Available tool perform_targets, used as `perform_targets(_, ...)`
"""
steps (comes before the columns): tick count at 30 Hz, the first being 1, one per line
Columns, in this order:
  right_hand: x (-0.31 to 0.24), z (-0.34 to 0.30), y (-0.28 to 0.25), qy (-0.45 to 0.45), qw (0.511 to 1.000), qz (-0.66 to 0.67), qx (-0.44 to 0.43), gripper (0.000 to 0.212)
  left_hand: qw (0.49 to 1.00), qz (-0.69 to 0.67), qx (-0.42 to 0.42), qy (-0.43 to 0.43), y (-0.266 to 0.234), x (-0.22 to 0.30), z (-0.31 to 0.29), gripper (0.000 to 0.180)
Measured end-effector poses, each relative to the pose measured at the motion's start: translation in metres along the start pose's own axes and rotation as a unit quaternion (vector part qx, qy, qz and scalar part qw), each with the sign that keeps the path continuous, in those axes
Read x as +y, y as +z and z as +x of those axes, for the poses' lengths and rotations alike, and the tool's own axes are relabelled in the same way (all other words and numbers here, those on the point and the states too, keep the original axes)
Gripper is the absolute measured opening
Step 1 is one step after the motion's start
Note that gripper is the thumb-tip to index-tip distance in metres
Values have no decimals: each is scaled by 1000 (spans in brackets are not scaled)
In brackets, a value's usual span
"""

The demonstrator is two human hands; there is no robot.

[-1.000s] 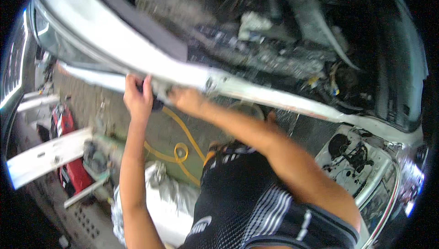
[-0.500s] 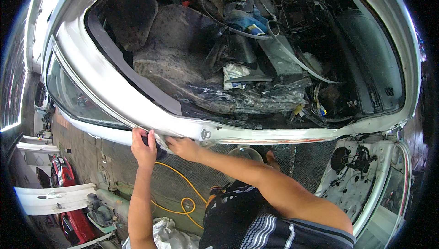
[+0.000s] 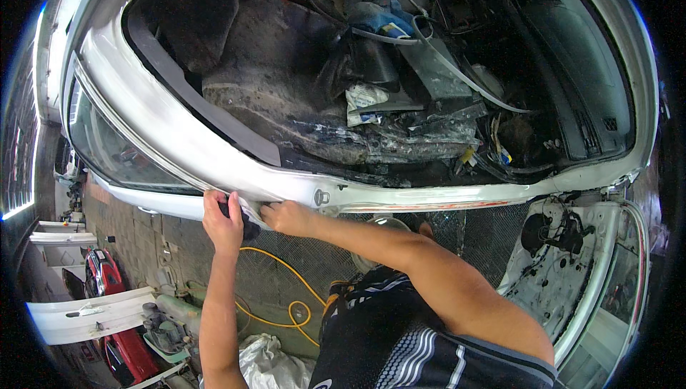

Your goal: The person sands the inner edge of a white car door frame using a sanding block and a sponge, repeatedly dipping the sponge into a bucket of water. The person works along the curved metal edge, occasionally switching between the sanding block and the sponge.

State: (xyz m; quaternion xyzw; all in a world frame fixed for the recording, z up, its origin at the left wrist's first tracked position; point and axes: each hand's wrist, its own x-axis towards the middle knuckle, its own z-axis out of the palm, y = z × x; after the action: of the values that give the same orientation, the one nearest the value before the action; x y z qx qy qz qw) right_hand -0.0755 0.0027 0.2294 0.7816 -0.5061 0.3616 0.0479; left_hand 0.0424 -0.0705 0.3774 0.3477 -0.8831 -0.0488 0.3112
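A white car body (image 3: 179,110) stands before me with its front door opening exposed. At the pillar behind that opening, my left hand (image 3: 224,221) is closed near the front end of the rear door frame (image 3: 143,164). Something dark shows between its thumb and fingers, too small to name. Just to the right, my right hand (image 3: 289,217) has its fingers curled in against the pillar's lower edge; what they hold, if anything, is hidden. A pale strip (image 3: 251,210) lies between the two hands, and a dark piece (image 3: 250,230) hangs below it.
Inside the car are a dirty seat (image 3: 271,53), loose trim and wiring. The stripped front door (image 3: 564,246) stands open at right. A yellow hose (image 3: 286,267) coils on the floor near a white plastic bag (image 3: 268,364). At left stand a white panel (image 3: 93,314) and red car parts (image 3: 128,360).
The view has shifted slightly, so the car sits a little higher in it. Both hands keep to the same spot at the pillar, with small changes in finger position.
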Motion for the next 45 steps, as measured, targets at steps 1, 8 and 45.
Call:
perform_targets(1, 4, -2, 5, 4, 1000, -3, 12, 21, 1000, -6, -5, -12, 2, 1, 2, 23)
perform_targets(8, -3, -2, 11, 15, 999, -16, 30, 21, 1000, 21, 6, 0, -1, -5, 0, 24)
perform_targets(45, -1, -7, 23, 39, 992, 92, 74, 17, 994, 85, -14, 63, -2, -10, 0, 24)
